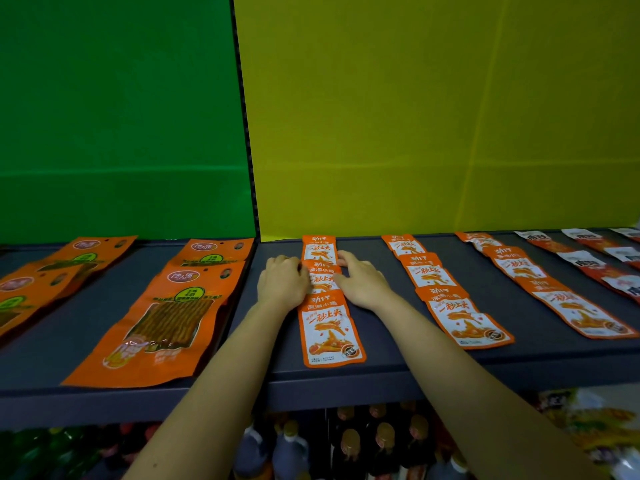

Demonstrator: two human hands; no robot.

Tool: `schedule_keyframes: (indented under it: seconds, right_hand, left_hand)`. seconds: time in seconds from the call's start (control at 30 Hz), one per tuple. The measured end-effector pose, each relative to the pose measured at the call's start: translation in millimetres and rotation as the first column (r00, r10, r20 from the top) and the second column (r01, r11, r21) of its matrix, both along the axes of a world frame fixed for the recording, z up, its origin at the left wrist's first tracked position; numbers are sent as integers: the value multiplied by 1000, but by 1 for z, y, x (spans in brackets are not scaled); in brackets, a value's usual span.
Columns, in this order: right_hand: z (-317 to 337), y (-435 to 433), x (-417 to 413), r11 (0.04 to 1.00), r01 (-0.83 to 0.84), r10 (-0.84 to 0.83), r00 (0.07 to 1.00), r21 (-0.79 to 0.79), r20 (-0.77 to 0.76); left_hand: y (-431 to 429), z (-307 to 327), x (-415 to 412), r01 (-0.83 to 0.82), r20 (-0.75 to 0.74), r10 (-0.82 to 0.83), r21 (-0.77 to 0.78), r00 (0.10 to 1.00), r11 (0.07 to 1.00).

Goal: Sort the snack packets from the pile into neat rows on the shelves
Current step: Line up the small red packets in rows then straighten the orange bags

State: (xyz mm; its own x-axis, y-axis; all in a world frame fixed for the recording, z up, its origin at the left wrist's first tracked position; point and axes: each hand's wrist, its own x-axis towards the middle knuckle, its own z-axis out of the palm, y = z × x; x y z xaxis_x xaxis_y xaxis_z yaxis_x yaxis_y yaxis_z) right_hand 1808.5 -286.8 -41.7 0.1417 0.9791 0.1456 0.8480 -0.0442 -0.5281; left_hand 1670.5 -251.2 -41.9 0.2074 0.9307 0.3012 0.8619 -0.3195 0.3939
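The left hand (282,282) curls its fingers at the left edge of the middle packet (322,271); whether it pinches it, I cannot tell. The right hand (363,280) is relaxed, its straight fingers touching the packet's right edge. The packet lies in a row of three on the dark shelf (398,341).

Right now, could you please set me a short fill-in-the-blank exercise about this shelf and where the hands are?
1. The left back panel, behind the large orange packets, is ____.
2. The right back panel, behind the row of small packets that the left hand and the right hand flank, is ____.
3. Under the shelf stand dark ____ with caps.
Missing words: green; yellow; bottles.
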Motion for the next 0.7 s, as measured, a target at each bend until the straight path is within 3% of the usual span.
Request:
schedule_keyframes:
  seconds: [0.17, 0.4, 0.57, 0.7]
  right_hand:
    - [2, -3, -2, 1000, 8, -7, 1000, 7, -30]
    - [19, -47, -5, 998, -21, 2, 950, -55, -312]
    - [13, -100, -8, 994, -101, 87, 960, -42, -267]
    - [10, -123, -11, 992, -122, 109, 966, -40, -235]
  left_hand:
    - [0, 1, -1, -3, 45, 3, 7, 999, 1000]
    - [-33, 18, -15, -37, 122, 37, -5, 992, 999]
    - [-84, 11, -26, 27, 86, -18, -102, 996, 994]
    - [-109, -3, -34, 66, 4, -66, -91, 998, 994]
